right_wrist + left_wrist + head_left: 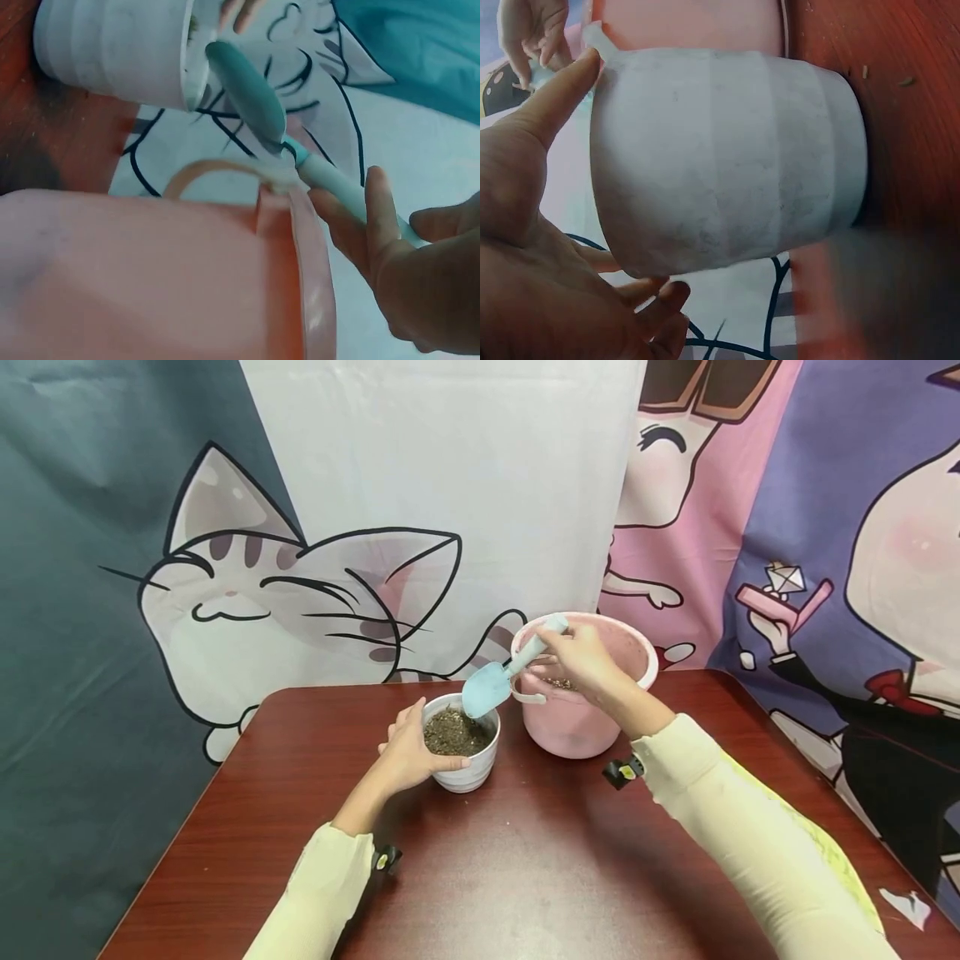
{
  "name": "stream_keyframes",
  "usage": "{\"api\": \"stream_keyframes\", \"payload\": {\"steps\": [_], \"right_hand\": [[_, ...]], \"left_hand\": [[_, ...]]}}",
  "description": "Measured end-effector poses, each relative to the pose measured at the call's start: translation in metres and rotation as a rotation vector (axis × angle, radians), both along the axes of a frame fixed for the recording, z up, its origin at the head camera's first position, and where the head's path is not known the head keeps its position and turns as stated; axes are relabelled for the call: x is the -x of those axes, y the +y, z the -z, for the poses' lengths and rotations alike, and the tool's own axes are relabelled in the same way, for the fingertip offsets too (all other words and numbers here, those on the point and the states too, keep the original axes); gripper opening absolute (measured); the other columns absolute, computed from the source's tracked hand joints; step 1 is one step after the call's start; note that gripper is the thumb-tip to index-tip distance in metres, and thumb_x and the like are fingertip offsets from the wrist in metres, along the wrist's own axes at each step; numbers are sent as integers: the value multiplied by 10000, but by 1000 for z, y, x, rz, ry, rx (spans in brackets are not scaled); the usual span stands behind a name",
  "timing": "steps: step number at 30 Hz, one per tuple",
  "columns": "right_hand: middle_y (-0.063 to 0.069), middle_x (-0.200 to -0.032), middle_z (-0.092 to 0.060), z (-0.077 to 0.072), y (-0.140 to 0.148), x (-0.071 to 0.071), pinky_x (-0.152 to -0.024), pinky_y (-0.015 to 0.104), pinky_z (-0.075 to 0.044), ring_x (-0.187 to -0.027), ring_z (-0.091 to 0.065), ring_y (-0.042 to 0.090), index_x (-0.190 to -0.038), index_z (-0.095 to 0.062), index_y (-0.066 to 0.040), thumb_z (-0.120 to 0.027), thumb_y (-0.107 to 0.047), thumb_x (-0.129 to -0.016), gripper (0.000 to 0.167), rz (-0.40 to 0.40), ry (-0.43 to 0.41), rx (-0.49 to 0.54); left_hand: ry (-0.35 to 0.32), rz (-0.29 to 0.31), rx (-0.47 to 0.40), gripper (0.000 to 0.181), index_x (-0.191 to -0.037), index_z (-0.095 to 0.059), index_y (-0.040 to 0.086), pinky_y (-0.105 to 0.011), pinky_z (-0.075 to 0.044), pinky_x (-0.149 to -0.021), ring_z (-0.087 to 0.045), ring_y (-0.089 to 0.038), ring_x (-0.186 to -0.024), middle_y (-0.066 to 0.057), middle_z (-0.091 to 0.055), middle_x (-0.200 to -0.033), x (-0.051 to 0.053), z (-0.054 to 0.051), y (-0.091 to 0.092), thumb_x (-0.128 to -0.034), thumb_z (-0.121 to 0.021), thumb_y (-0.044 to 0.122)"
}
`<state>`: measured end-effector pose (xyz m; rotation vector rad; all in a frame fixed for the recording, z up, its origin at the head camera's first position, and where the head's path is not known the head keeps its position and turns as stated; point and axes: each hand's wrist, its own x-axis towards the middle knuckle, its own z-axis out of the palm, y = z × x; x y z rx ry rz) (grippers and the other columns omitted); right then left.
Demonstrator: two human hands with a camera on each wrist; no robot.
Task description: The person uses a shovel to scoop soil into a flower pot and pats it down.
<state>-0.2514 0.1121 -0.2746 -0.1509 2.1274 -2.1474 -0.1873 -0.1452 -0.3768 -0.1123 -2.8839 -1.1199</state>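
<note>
A reddish-brown tabletop (pixel 480 877) is backed by a printed cloth (pixel 465 468), on which a smiling cartoon cat (pixel 217 652) is drawn.

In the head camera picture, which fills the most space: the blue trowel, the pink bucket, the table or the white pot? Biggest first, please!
1. Table
2. Pink bucket
3. White pot
4. Blue trowel, which is long but thin

We are counting two hands (pixel 405 752) (pixel 581 656), two sleeves (pixel 326 872) (pixel 712 818), two black wrist-worn devices (pixel 386 859) (pixel 619 772), one blue trowel (pixel 486 691), one white pot (pixel 471 772), one pink bucket (pixel 566 731), one table (pixel 510 877), one printed cat (pixel 225 647) and two printed people (pixel 663 485) (pixel 903 539)
</note>
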Motion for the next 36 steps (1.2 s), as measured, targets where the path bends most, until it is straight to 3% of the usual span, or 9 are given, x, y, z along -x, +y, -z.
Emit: {"api": "stream_keyframes", "payload": {"steps": [4, 10, 12, 16, 22, 27, 32, 36], "right_hand": [[147, -882, -686, -10, 24, 5, -869, 382, -536, -829, -725, 226, -1180, -500, 52, -491, -115, -1037, 220, 33, -104, 211], [137, -819, -718, -24, 65, 12, -834, 406, -543, -792, -733, 254, -1090, -500, -1, -498, -142, -1038, 150, 70, -114, 395], [116, -822, -715, -26, 78, 14, -796, 396, -562, -781, -730, 248, -1046, -495, -32, -482, -156, -1044, 124, 73, -103, 424], [86, -915, -647, -24, 95, 22, -810, 380, -564, -832, -699, 232, -1019, -472, -60, -409, -208, -1067, 168, 96, -97, 385], [104, -1097, -452, -10, 97, 44, -908, 376, -520, -921, -638, 231, -1087, -462, -49, -354, -222, -1075, 204, 228, -97, 178], [223, -1240, -484, 5, 83, 62, -908, 353, -532, -992, -622, 240, -1259, -469, 90, -354, -175, -1056, 353, 296, -24, -181], [227, -1112, -542, 21, 77, 76, -936, 361, -446, -997, -508, 270, -975, -557, 51, -398, -182, -1006, 284, 311, 71, -573], [232, -1045, -537, 32, 78, 83, -943, 417, -407, -967, -477, 300, -869, -516, 12, -411, -227, -996, 290, 293, 111, -662]], "left_hand": [[46, -17, 7, 1240, -1567, -203, 50, -610, -226, -960, -260, -413, -1355, -179, -246, -1564, -2, -7, 10, -643, -899, 496], [151, -4, -31, 1079, -1548, -277, 69, -601, -196, -984, -217, -372, -1371, -159, -263, -1552, -4, -21, 34, -731, -843, 489], [182, 4, -36, 986, -1530, -317, 76, -608, -195, -1002, -219, -363, -1368, -144, -283, -1545, -4, -24, 43, -776, -808, 478], [232, 39, -55, 875, -1503, -353, 63, -629, -201, -1024, -226, -361, -1356, -132, -295, -1534, -2, -30, 63, -827, -771, 431], [262, 72, -106, 868, -1495, -345, 30, -619, -229, -1007, -257, -372, -1334, -165, -317, -1507, 1, -36, 95, -838, -771, 404], [264, 29, -160, 913, -1489, -327, 17, -598, -242, -1044, -302, -366, -1309, -172, -356, -1468, 10, -35, 118, -830, -763, 476], [250, -24, -195, 1034, -1515, -292, 30, -578, -274, -1070, -346, -362, -1341, -190, -395, -1440, 17, -29, 135, -776, -781, 564], [238, -26, -199, 1090, -1549, -239, 46, -586, -288, -1074, -380, -350, -1364, -188, -411, -1459, 19, -26, 143, -768, -781, 579]]}}
